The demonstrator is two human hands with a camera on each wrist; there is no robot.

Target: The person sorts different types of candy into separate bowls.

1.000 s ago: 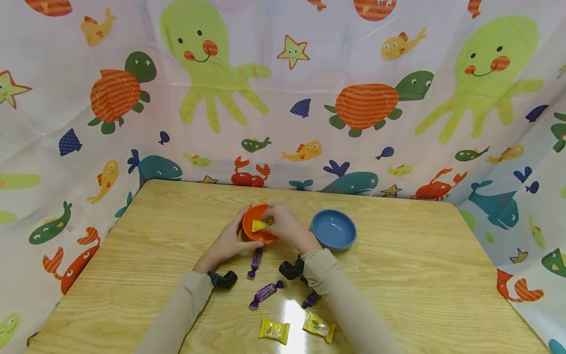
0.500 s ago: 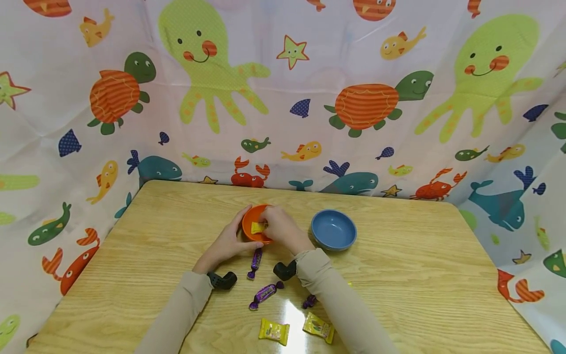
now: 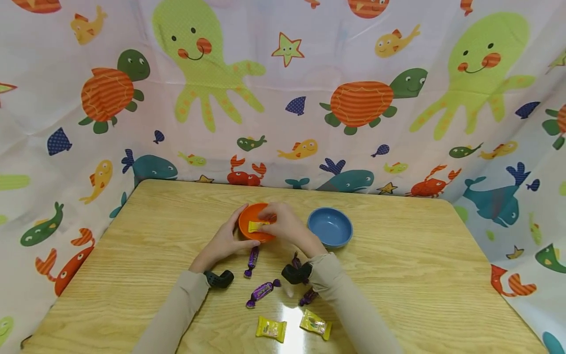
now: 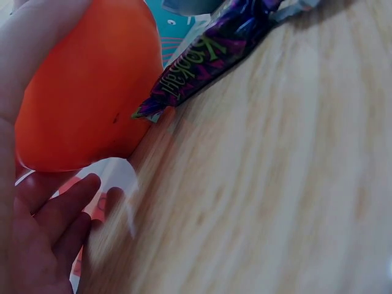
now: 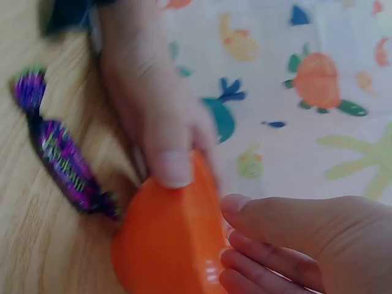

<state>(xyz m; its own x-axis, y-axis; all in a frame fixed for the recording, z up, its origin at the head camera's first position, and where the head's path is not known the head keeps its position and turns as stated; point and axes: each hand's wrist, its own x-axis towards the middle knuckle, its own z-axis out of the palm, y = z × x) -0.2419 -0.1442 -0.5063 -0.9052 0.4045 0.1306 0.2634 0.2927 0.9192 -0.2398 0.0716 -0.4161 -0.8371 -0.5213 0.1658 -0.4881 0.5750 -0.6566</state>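
Note:
My left hand (image 3: 224,241) holds the orange bowl (image 3: 246,214), its thumb on the near side and its fingers round the left. A yellow-wrapped candy (image 3: 256,226) lies in that bowl. Over the bowl's right side is my right hand (image 3: 285,226); its thumb and fingers are loosely bent by the rim, and the right wrist view shows nothing between them. A purple-wrapped candy (image 4: 208,58) lies close beside the bowl on the near side, also seen in the right wrist view as a twisted purple candy (image 5: 64,159).
A blue bowl (image 3: 330,227) stands to the right of the orange one. Nearer on the wooden table (image 3: 398,265) lie more purple candies (image 3: 263,291), one partly behind the right wrist, and two yellow candies (image 3: 271,329). A patterned curtain (image 3: 247,113) hangs behind.
My right hand dipped into the orange bowl with the yellow candy, then drew back slightly to the right, leaving the candy inside. The left hand has stayed on the bowl. The head view shifted slightly.

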